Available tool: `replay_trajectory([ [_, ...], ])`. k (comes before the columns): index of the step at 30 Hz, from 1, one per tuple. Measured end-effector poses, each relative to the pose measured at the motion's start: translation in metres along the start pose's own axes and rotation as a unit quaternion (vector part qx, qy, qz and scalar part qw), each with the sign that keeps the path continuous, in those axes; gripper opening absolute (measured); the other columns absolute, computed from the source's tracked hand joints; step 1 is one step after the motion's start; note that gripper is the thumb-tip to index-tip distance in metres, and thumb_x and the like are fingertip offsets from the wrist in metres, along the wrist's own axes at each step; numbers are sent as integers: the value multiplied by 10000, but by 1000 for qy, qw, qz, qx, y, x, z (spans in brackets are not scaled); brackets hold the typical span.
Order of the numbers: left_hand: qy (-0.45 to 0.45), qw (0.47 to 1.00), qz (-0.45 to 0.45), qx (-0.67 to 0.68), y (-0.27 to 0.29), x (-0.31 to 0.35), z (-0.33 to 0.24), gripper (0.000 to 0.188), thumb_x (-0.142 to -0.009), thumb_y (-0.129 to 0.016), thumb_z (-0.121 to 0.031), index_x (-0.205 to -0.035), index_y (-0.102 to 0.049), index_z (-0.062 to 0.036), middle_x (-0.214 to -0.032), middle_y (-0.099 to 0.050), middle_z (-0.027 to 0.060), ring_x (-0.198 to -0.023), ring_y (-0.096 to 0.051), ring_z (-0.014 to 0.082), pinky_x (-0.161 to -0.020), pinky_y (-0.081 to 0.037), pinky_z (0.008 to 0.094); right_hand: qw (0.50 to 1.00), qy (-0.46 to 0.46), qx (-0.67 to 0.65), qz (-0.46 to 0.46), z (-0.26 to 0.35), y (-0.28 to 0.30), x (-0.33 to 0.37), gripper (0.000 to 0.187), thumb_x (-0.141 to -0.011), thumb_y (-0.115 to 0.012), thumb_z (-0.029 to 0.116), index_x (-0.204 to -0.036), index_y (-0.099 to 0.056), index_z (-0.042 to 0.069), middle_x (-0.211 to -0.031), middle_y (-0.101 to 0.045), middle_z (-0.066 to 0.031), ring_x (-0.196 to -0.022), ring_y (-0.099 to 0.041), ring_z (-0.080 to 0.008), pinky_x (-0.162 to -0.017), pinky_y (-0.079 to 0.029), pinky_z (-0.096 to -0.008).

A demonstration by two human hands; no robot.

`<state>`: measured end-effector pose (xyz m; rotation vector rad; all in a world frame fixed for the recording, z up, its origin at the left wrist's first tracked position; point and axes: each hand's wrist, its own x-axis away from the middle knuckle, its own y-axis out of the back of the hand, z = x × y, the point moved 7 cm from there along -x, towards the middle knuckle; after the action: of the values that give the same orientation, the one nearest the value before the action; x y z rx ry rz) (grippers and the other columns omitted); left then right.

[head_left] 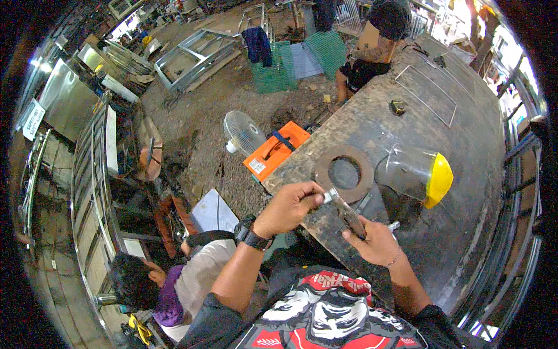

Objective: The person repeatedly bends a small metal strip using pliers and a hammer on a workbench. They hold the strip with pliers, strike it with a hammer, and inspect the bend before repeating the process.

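Near the ring (367, 174), your left hand (289, 210) pinches a silvery piece (330, 195) beside the bar (350, 220) your right hand (376, 243) grips. This looks like adjusting; the next move likely needs steady grips.

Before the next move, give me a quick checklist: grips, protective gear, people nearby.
1. Left hand fingers on the small silvery piece: ok.
2. Right hand gripping the dark metal piece: ok.
3. Silvery piece firmly fixed to the dark one: cannot tell.
4. Gloves worn: not ok, both hands bare.
5. Yellow face shield worn: not ok, lying on the table.
6. Safe clearance from the co-worker beside the left arm: cannot tell.
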<state>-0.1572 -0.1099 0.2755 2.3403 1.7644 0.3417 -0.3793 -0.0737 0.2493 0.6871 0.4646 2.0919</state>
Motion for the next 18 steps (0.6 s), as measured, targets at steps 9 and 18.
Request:
replay_trajectory([
  [9,-27,843,-115,524,14,0,9,150,-1050,-597,-148,-1172,-600,-61,-1060,-711,107,-984,-700,272,-873,-585,414,918,12,-392,63,-27,-26,12,447,-1024,-660,267,-1371,-569,2,-1268,-690,-96,-1136,-649,-191,-1004,-499,-337],
  [18,-84,842,-135,516,-9,4,-3,126,-1030,-600,-65,-1155,-601,-53,-1276,-665,163,-1071,-668,234,-977,-532,392,791,17,-574,211,-2,-40,42,520,-1042,-611,239,-1450,-445,-38,-1401,-597,-245,-1340,-568,-349,-1186,-405,-499],
])
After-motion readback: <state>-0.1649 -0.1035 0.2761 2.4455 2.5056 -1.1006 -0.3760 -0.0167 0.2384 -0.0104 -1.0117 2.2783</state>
